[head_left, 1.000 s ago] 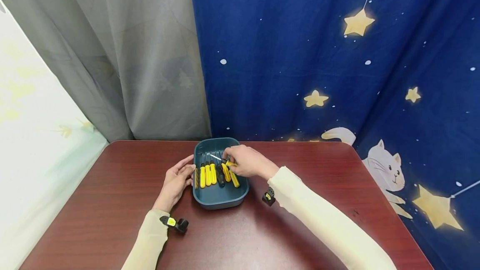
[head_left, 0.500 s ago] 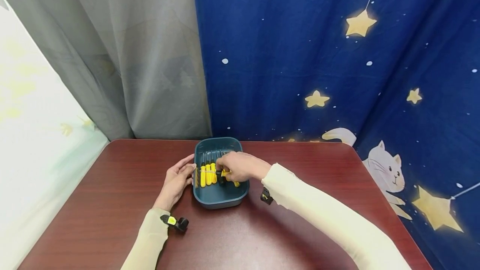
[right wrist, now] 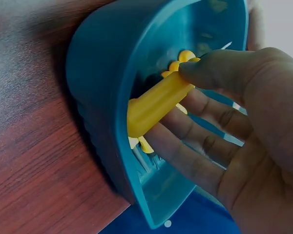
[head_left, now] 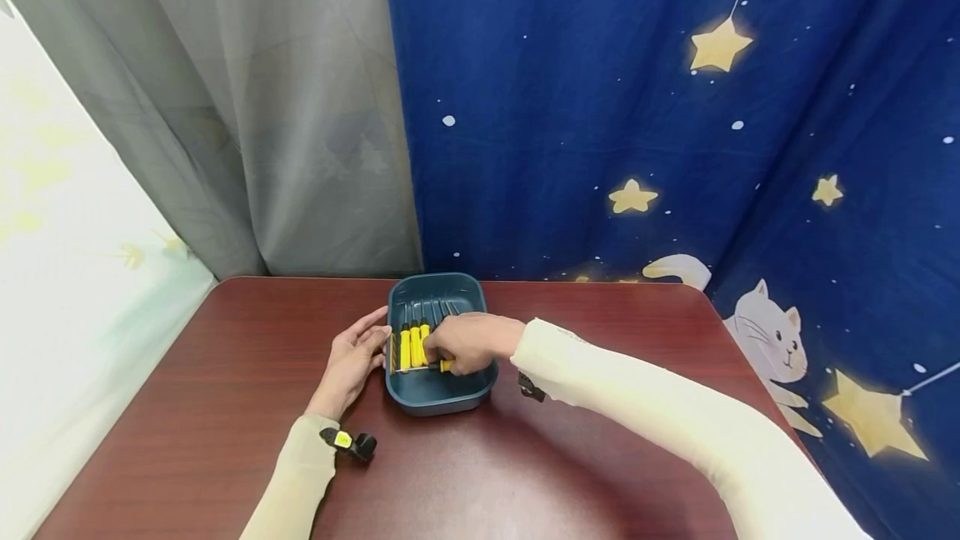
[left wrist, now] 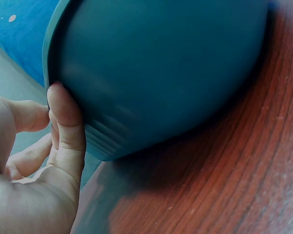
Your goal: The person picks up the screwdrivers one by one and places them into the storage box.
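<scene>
My left hand (head_left: pixel 351 363) pinches the left rim of a dark teal plastic tray (head_left: pixel 441 407); in the left wrist view its thumb and fingers lie on either side of the tray's edge. Inside the tray, my right hand (head_left: pixel 468 344) holds a screwdriver (right wrist: pixel 158 105) by its yellow handle, between thumb and fingers. The screwdriver lies crosswise low in the tray, its thin shaft pointing left. Several yellow-and-black screwdrivers (head_left: pixel 416 347) lie side by side with their shafts toward the back. The right hand hides those on the right side.
The tray stands near the back edge of a reddish-brown wooden table (head_left: pixel 465 482). Behind it hang a grey curtain (head_left: pixel 330 148) and a blue curtain (head_left: pixel 540 107) with stars. Each wrist wears a small black camera on a strap.
My right hand has moved toward the near left inside the tray with the screwdriver, whose shaft has turned from pointing back-left to lying crosswise. The left hand stays on the rim.
</scene>
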Motion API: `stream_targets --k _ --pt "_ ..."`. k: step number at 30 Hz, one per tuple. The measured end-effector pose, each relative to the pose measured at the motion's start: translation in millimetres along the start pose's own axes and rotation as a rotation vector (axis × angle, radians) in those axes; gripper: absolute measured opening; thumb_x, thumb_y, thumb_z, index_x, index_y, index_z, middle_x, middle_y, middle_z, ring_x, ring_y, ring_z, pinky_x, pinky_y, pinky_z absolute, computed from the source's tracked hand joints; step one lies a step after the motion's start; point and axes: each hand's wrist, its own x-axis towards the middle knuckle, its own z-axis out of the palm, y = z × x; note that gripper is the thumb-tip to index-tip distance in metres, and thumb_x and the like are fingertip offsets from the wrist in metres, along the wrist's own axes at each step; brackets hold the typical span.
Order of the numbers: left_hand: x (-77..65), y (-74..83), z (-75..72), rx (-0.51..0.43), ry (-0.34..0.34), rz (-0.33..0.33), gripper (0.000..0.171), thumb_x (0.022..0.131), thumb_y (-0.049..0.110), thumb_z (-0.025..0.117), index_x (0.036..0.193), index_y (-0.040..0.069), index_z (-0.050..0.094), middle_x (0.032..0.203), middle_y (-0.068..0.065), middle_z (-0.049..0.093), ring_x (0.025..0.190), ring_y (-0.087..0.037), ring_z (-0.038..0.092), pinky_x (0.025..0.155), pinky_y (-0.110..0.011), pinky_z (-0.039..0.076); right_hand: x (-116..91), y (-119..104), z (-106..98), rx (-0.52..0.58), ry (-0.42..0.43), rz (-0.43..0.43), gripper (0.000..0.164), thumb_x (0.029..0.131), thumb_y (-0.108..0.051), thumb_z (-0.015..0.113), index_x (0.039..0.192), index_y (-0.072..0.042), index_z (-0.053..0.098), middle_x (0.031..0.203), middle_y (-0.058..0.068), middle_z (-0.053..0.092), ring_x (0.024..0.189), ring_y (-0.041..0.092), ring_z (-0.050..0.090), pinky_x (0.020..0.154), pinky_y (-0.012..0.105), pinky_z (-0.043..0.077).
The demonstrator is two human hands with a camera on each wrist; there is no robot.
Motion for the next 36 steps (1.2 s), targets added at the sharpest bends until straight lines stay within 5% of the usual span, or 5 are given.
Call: stream_targets --k 15,36 --pt "0.1 0.7 -1.5 0.001 -0.008 -0.003 0.050 0.103 0.016 0.062 0.152 0.015 0.050 0.108 -0.006 0.066 0.073 -0.006 0.058 0.059 -0.018 0.052 14 -13 2 -0.095 -0.132 -0.051 0.023 0.092 -0.013 0.074 0.113 -0.021 0.072 0.097 -0.007 0.068 0.082 0.009 0.060 0.069 0.018 0.052" --pt "-0.1 -1.4 -1.1 0.006 -0.011 0.006 0.050 0.104 0.014 0.060 0.153 0.014 0.049 0.110 -0.007 0.065 0.073 -0.007 0.058 0.059 -0.018 0.052 29 -19 12 -0.154 -0.231 -0.045 0.016 0.090 -0.011 0.077 0.102 -0.020 0.071 0.089 -0.007 0.065 0.081 0.011 0.058 0.072 0.021 0.052"
